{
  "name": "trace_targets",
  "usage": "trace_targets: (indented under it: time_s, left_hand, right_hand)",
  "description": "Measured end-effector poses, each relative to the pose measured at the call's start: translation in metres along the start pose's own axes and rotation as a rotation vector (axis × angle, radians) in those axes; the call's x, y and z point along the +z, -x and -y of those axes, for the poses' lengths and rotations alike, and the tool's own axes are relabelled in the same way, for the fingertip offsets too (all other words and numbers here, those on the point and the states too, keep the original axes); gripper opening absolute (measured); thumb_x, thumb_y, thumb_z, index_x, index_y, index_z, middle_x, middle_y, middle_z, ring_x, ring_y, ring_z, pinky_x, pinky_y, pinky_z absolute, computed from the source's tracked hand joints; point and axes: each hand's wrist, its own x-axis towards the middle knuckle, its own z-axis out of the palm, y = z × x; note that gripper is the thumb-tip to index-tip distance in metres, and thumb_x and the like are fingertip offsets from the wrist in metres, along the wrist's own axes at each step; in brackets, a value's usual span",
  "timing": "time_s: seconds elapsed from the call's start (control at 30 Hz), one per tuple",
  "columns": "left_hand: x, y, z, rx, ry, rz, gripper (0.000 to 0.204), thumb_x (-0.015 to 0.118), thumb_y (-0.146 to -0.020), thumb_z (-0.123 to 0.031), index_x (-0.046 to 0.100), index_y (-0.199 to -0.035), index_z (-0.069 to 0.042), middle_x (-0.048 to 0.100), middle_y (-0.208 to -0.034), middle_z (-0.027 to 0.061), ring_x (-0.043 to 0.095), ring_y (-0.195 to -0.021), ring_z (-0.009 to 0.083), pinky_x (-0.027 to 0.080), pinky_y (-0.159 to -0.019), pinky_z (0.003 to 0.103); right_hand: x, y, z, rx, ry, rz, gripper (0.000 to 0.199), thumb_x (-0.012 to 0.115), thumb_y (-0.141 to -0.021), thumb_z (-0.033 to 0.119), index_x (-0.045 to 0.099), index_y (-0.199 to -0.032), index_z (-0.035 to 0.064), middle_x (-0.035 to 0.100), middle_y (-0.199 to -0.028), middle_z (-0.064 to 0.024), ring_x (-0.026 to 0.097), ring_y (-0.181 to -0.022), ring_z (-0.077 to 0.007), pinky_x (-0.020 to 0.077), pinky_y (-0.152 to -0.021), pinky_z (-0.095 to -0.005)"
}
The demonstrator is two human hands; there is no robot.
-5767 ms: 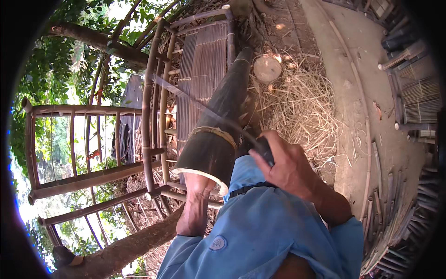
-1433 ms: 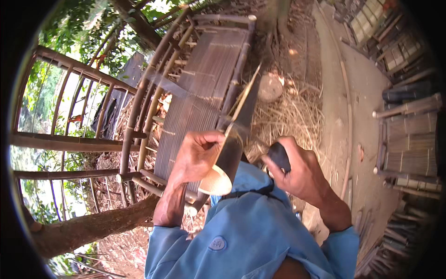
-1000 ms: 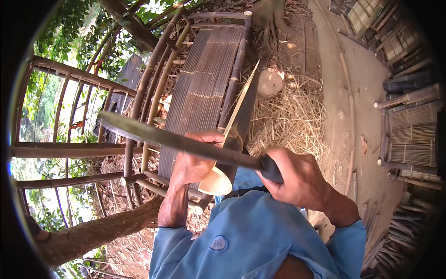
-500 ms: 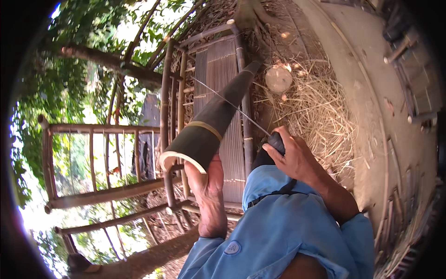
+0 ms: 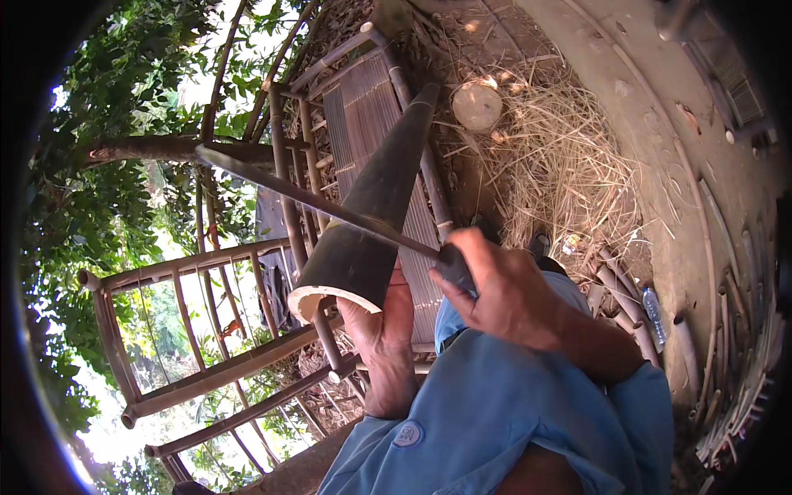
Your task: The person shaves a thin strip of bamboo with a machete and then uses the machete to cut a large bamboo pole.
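A long, dark green split length of bamboo point(image 5: 351, 260) slants away from me, its curved outer side up and its pale cut end toward me. My left hand point(image 5: 381, 334) grips it from beneath near that end, with the fingers partly hidden under it. In my right hand point(image 5: 507, 293) is the dark handle of a machete point(image 5: 285, 188). The blade lies slantwise over the bamboo near its node ring, tip pointing to the upper left. Whether the edge touches the bamboo I cannot tell.
Beyond the bamboo stands a slatted bamboo bench point(image 5: 371, 107). Bamboo railings point(image 5: 206, 264) run along the left. At the right are a straw heap point(image 5: 569, 165), a round stump point(image 5: 477, 106), bamboo offcuts point(image 5: 623, 297) and a plastic bottle point(image 5: 653, 315).
My right hand has brought the machete nearer to the bamboo's cut end. The blade, seen thin before, now shows its broad side. My left hand keeps its grip, and the view has shifted slightly.
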Motion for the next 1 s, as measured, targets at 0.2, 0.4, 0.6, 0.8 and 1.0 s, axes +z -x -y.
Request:
trace_targets:
  time_s: [0.2, 0.4, 0.6, 0.8, 1.0]
  left_hand:
    - [0.006, 0.003, 0.003, 0.034, 0.035, -0.082, 0.043, 0.074, -0.092, -0.025, 0.062, -0.128, -0.005, 0.068, -0.127, 0.011, 0.065, -0.118, 0.0245, 0.051, -0.107, 0.042]
    - [0.002, 0.014, 0.0, -0.004, -0.003, -0.064, 0.037, 0.07, -0.095, -0.02, 0.063, -0.127, -0.003, 0.068, -0.127, 0.0121, 0.064, -0.119, 0.0248, 0.05, -0.109, 0.043]
    - [0.001, 0.028, 0.009, 0.093, -0.07, -0.101, 0.034, 0.068, -0.096, -0.016, 0.061, -0.127, -0.002, 0.066, -0.128, 0.013, 0.063, -0.12, 0.0251, 0.05, -0.109, 0.042]
    - [0.002, 0.026, 0.013, 0.036, 0.009, -0.148, 0.035, 0.062, -0.1, -0.022, 0.059, -0.131, -0.004, 0.066, -0.129, 0.0129, 0.062, -0.119, 0.027, 0.046, -0.112, 0.045]
    - [-0.014, 0.033, 0.012, -0.05, 0.083, -0.016, 0.037, 0.064, -0.099, -0.022, 0.059, -0.131, -0.005, 0.064, -0.131, 0.0131, 0.061, -0.122, 0.0289, 0.045, -0.113, 0.046]
  right_hand:
    - [0.004, 0.013, -0.001, -0.208, 0.009, -0.06, 0.045, 0.074, -0.086, 0.016, 0.048, -0.118, 0.0011, 0.063, -0.085, -0.0182, 0.069, -0.067, -0.0369, 0.056, -0.056, -0.0468]
    - [0.002, 0.02, 0.004, -0.207, 0.036, -0.027, 0.042, 0.075, -0.089, 0.014, 0.05, -0.119, -0.0014, 0.068, -0.084, -0.0232, 0.071, -0.069, -0.0408, 0.058, -0.059, -0.0448]
    - [-0.005, 0.02, -0.003, -0.018, 0.053, 0.07, 0.04, 0.075, -0.089, 0.014, 0.051, -0.117, -0.0014, 0.067, -0.082, -0.0239, 0.071, -0.07, -0.0413, 0.0574, -0.057, -0.0455]
    - [-0.013, -0.002, -0.019, 0.112, 0.235, 0.138, 0.037, 0.073, -0.087, 0.014, 0.051, -0.114, 0.0019, 0.066, -0.082, -0.0166, 0.072, -0.074, -0.0344, 0.0579, -0.059, -0.0426]
    - [-0.016, 0.004, -0.007, -0.227, 0.165, 0.089, 0.036, 0.074, -0.089, 0.017, 0.052, -0.114, 0.0016, 0.065, -0.08, -0.0171, 0.07, -0.064, -0.0339, 0.0565, -0.053, -0.0432]
